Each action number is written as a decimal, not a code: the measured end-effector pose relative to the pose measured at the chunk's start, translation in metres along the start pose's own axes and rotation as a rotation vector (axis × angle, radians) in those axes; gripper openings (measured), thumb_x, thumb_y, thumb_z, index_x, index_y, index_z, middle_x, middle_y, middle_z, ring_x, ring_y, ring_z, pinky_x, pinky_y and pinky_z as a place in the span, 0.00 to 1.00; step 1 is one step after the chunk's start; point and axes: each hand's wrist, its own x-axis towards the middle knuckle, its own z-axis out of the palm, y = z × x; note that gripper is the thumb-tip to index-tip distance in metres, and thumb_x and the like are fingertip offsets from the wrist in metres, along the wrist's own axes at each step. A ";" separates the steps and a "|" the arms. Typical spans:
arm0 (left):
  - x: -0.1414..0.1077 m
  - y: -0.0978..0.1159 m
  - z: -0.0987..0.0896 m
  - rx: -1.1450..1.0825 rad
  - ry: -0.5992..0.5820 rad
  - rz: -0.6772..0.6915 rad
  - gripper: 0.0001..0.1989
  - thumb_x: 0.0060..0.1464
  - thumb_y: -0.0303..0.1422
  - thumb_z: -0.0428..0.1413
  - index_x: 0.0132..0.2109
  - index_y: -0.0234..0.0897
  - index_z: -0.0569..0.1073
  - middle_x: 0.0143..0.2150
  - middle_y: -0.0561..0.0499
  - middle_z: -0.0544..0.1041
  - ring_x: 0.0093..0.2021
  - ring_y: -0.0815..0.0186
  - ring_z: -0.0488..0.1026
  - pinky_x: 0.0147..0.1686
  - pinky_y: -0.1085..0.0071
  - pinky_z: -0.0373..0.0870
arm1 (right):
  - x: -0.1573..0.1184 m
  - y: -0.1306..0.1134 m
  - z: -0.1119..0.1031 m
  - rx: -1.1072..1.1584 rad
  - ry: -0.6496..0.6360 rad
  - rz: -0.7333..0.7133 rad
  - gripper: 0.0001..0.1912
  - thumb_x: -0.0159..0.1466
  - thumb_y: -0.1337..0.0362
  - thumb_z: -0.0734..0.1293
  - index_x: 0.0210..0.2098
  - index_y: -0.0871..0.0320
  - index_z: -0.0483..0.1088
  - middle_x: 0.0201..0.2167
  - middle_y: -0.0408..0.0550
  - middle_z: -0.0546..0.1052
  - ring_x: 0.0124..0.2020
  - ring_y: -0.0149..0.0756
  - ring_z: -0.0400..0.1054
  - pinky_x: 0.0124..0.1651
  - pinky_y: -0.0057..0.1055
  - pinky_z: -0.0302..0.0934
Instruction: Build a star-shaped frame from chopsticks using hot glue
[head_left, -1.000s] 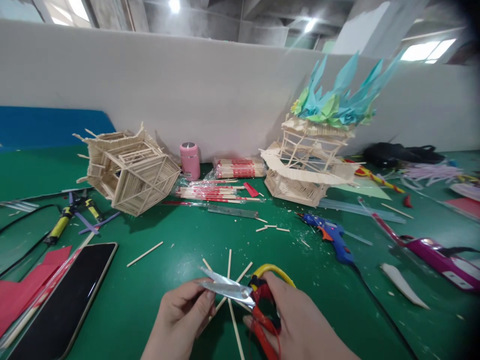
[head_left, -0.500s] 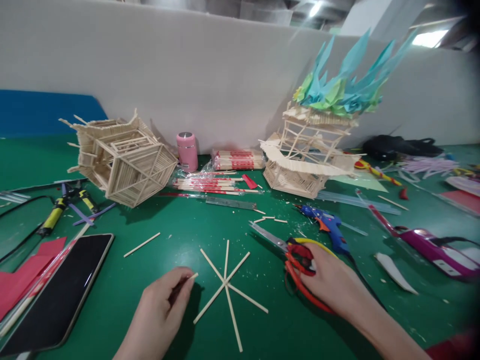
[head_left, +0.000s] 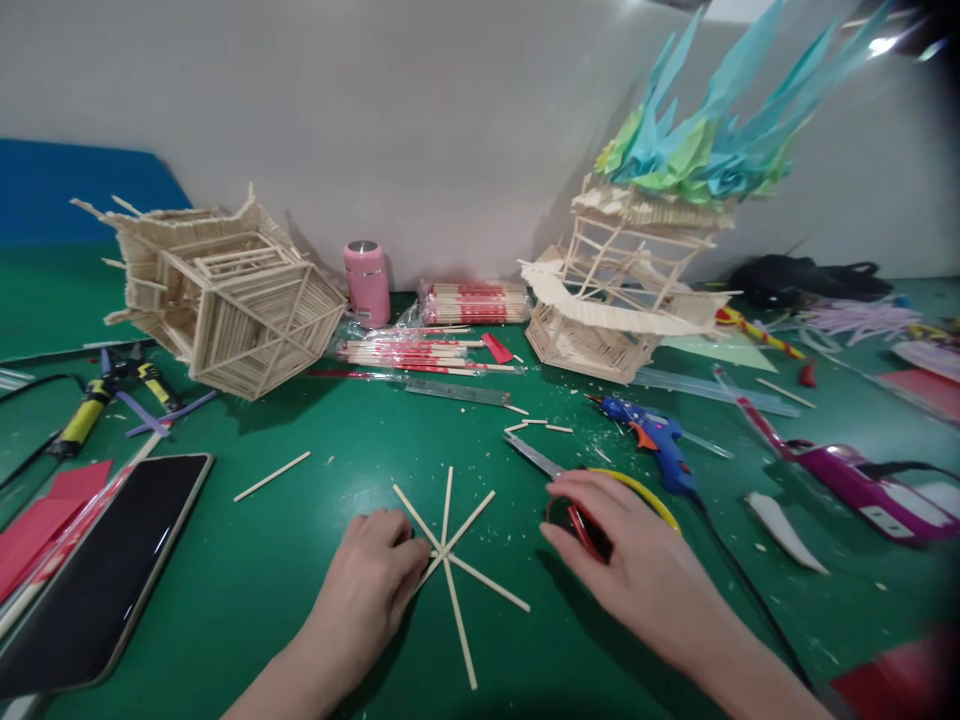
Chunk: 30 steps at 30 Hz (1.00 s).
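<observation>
Thin wooden sticks (head_left: 462, 620) form a star on the green table, meeting at one centre. At the star's left side, my left hand (head_left: 386, 565) pinches a short stick whose tip shows close to the centre. My right hand (head_left: 611, 540) is to the right of the star, over the red-handled scissors (head_left: 534, 455), which lie on the table with blades pointing up-left. Its thumb and fingers are apart; the scissors' handles are mostly hidden beneath it. A loose stick (head_left: 271, 477) lies left of the star.
Stick models (head_left: 262, 310) (head_left: 600, 330) stand behind, with a pink bottle (head_left: 367, 285) and stick packs (head_left: 476, 303) between. A blue glue gun (head_left: 652, 430) and purple tool (head_left: 862, 485) lie right; a phone (head_left: 105, 570) and pliers (head_left: 82, 415) left.
My left hand has moved right with its short stick, up to the star's centre. My right hand has loosened its fingers from the scissors' handles. The view has shifted slightly.
</observation>
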 end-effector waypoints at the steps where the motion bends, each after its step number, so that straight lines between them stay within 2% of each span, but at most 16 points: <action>1: 0.000 0.001 0.001 -0.006 -0.001 -0.008 0.16 0.57 0.32 0.43 0.31 0.38 0.74 0.27 0.48 0.68 0.29 0.64 0.64 0.27 0.68 0.60 | 0.002 -0.010 0.004 0.034 -0.021 -0.022 0.13 0.59 0.58 0.60 0.41 0.55 0.66 0.43 0.51 0.70 0.45 0.42 0.65 0.45 0.39 0.62; 5: -0.001 0.001 -0.001 -0.072 -0.024 -0.041 0.13 0.57 0.30 0.43 0.37 0.37 0.73 0.30 0.48 0.68 0.30 0.66 0.66 0.28 0.71 0.64 | 0.012 -0.040 0.018 0.186 -0.083 -0.093 0.10 0.59 0.63 0.61 0.40 0.57 0.67 0.42 0.50 0.69 0.43 0.39 0.65 0.45 0.37 0.61; 9: -0.012 -0.010 -0.014 -0.249 -0.014 -0.097 0.13 0.57 0.29 0.42 0.40 0.35 0.71 0.36 0.46 0.69 0.34 0.66 0.69 0.33 0.72 0.67 | 0.021 -0.053 0.025 0.267 -0.106 -0.139 0.09 0.60 0.67 0.59 0.39 0.57 0.67 0.40 0.50 0.70 0.41 0.38 0.65 0.42 0.36 0.62; 14: -0.027 -0.023 -0.028 -0.254 -0.057 -0.218 0.12 0.57 0.31 0.43 0.37 0.38 0.71 0.33 0.48 0.69 0.32 0.66 0.69 0.32 0.72 0.66 | 0.024 -0.049 0.034 0.336 -0.098 -0.118 0.10 0.61 0.68 0.58 0.39 0.57 0.67 0.38 0.50 0.71 0.40 0.37 0.66 0.42 0.35 0.62; 19: -0.032 -0.020 -0.020 -0.162 -0.091 -0.216 0.13 0.56 0.32 0.43 0.32 0.38 0.71 0.31 0.48 0.70 0.32 0.64 0.68 0.31 0.70 0.64 | 0.020 -0.040 0.038 0.369 -0.106 -0.085 0.09 0.61 0.68 0.58 0.39 0.57 0.67 0.38 0.49 0.71 0.39 0.36 0.66 0.42 0.33 0.62; 23: -0.030 -0.013 -0.015 -0.127 -0.149 -0.221 0.13 0.56 0.31 0.43 0.31 0.38 0.72 0.29 0.49 0.73 0.31 0.63 0.68 0.31 0.68 0.61 | 0.017 -0.036 0.038 0.380 -0.118 -0.070 0.09 0.61 0.68 0.58 0.39 0.57 0.67 0.38 0.49 0.71 0.39 0.37 0.66 0.42 0.33 0.62; 30: -0.015 -0.008 -0.030 -0.213 -0.287 -0.251 0.14 0.56 0.30 0.43 0.29 0.39 0.73 0.26 0.52 0.72 0.27 0.67 0.67 0.28 0.73 0.59 | 0.014 -0.037 0.041 0.417 -0.141 -0.055 0.09 0.61 0.67 0.58 0.39 0.56 0.67 0.39 0.49 0.71 0.39 0.36 0.66 0.41 0.33 0.62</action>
